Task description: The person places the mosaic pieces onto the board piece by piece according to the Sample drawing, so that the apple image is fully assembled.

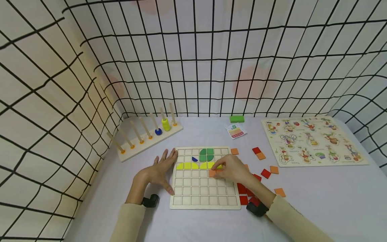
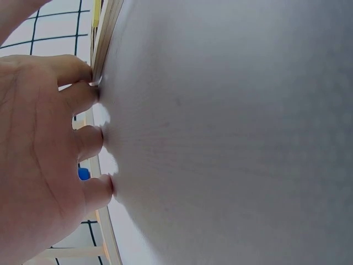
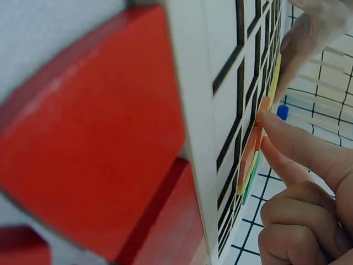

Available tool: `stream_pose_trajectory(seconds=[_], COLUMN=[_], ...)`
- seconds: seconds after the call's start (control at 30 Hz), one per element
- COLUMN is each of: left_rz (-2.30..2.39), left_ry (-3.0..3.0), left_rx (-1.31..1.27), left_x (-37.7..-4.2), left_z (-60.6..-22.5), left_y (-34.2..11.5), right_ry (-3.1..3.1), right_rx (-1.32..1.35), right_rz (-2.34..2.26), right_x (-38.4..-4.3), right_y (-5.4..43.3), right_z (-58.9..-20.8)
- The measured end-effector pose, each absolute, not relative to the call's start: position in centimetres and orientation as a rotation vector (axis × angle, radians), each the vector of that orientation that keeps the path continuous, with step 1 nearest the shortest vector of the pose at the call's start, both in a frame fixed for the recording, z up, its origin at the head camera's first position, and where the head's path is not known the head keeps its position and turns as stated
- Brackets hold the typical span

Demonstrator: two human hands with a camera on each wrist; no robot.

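A pale wooden grid board [image 1: 205, 201] lies flat on the table. Green pieces [image 1: 206, 155], a small dark blue piece [image 1: 195, 159] and a row of yellow pieces [image 1: 187, 165] sit in its upper part. Just below the yellow row my right hand [image 1: 231, 168] pinches an orange square tile [image 1: 212, 173] between thumb and index finger, the other fingers curled. In the right wrist view the orange tile [image 3: 248, 157] is down at the board's surface. My left hand [image 1: 158, 169] is spread along the board's left edge, its fingertips [image 2: 95, 190] resting on the table.
Red tiles [image 1: 243, 200] lie by the board's right side, with loose orange tiles [image 1: 280, 192] farther right. A peg stand [image 1: 145, 144] with beads is at the back left. A pattern card [image 1: 236, 130], a green block [image 1: 237, 119] and a picture puzzle board [image 1: 314, 143] lie behind.
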State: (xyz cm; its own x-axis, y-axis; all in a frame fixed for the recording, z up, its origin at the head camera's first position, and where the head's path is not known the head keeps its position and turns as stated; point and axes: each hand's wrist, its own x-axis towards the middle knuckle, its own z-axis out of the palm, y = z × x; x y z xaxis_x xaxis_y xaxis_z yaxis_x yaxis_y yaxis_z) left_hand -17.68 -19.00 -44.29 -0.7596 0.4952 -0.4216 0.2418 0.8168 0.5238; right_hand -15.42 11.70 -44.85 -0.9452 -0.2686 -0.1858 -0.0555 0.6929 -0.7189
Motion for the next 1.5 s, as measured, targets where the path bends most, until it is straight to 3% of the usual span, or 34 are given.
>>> stream_pose_trajectory(seconds=[0.5, 1.07, 1.5], left_rz=[0.606, 0.604, 0.594], left_ry=[2.444, 2.443, 2.459], left_rx=[0.538, 0.545, 0.527], left_x=[-17.7, -17.6, -17.7], left_z=[-44.4, -44.5, -44.6], left_y=[-19.0, -19.1, -18.9], right_ry=[2.603, 2.62, 2.64], right_rx=[-0.283, -0.005, 0.067], right_rz=[-1.122, -1.157, -1.072], right_x=[-15.7, -18.3, -20.9], right_y=[12.1, 21.9, 19.5], right_z=[-44.9, -44.8, -45.7])
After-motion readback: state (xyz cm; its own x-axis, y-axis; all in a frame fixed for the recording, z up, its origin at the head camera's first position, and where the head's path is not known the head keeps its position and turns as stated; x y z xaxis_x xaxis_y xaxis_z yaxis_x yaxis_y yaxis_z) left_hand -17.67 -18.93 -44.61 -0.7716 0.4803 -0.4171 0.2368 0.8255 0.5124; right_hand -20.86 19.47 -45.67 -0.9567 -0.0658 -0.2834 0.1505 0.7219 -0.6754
